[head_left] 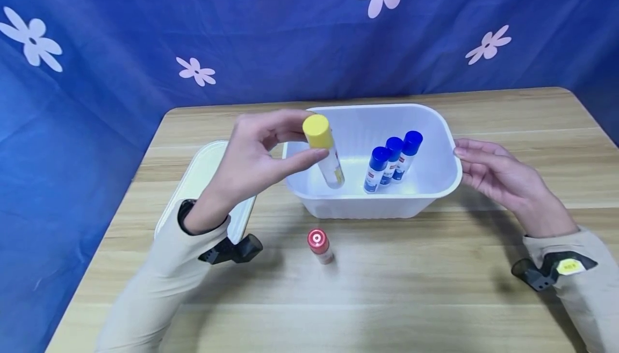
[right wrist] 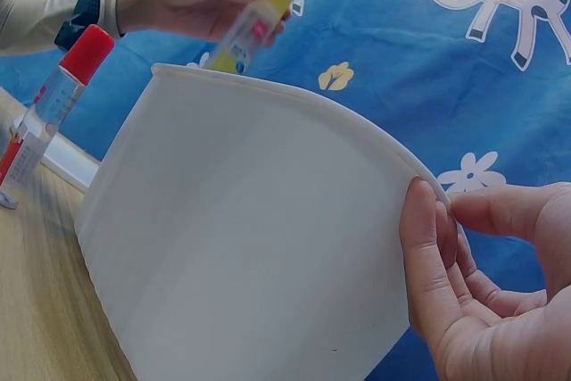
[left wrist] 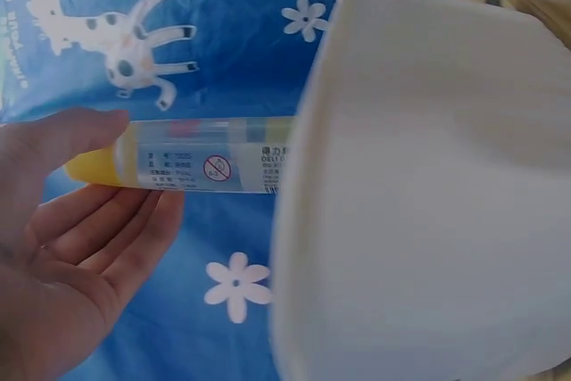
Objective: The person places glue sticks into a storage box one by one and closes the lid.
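Note:
My left hand [head_left: 253, 159] grips a yellow-capped glue stick [head_left: 329, 157] by its cap, thumb on one side and fingers on the other. The tube has a clear body and hangs tilted over the left end of a white plastic bin [head_left: 372, 208]. In the left wrist view, the bin's wall hides the tube's lower end. With thumb and fingers, my right hand [head_left: 500, 173] pinches the bin's right rim. Inside the bin, several blue-capped glue sticks [head_left: 374, 173] stand in a row. A red-capped glue stick [head_left: 319, 243] stands on the table in front of the bin.
A white lid [head_left: 205, 167] lies on the wooden table [head_left: 411, 283] to the left, partly covered by my left forearm. Behind the table hangs a blue cloth [head_left: 290, 36] with white flowers.

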Demonstrator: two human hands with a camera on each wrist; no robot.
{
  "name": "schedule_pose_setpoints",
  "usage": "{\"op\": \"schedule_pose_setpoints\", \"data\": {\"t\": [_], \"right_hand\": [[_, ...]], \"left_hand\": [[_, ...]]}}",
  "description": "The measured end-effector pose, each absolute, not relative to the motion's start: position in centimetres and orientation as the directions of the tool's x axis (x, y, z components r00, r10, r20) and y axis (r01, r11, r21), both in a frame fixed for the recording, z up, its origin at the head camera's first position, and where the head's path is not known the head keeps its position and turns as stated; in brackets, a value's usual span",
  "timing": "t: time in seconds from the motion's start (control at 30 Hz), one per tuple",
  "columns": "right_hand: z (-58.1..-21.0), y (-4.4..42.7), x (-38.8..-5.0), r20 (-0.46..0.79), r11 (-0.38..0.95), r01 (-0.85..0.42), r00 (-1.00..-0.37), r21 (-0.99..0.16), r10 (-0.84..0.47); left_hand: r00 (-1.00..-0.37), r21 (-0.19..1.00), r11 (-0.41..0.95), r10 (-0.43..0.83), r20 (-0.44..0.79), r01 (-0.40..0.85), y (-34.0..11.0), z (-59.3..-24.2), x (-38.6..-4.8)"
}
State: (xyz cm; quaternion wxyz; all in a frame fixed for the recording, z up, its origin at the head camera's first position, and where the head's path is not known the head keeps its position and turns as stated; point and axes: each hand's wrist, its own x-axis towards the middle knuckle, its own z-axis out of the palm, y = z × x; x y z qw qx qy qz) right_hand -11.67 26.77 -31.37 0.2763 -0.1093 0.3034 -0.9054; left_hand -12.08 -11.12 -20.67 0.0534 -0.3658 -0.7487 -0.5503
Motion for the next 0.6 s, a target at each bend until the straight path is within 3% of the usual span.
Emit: {"op": "schedule_pose_setpoints", "data": {"t": [0.3, 0.6], "right_hand": [[-31.4, 26.8, -11.9, 0.052, -0.668, 0.423, -0.821, -0.612, -0.568], [-31.5, 26.8, -11.8, 0.045, -0.669, 0.442, -0.815, -0.598, -0.578]], "left_hand": [[-0.728, 0.738, 0.309, 0.593, 0.342, 0.599, -10.0, -21.9, -13.6], [-0.734, 0.725, 0.396, 0.644, 0.218, 0.563, -8.7, -23.1, -14.8]]}}
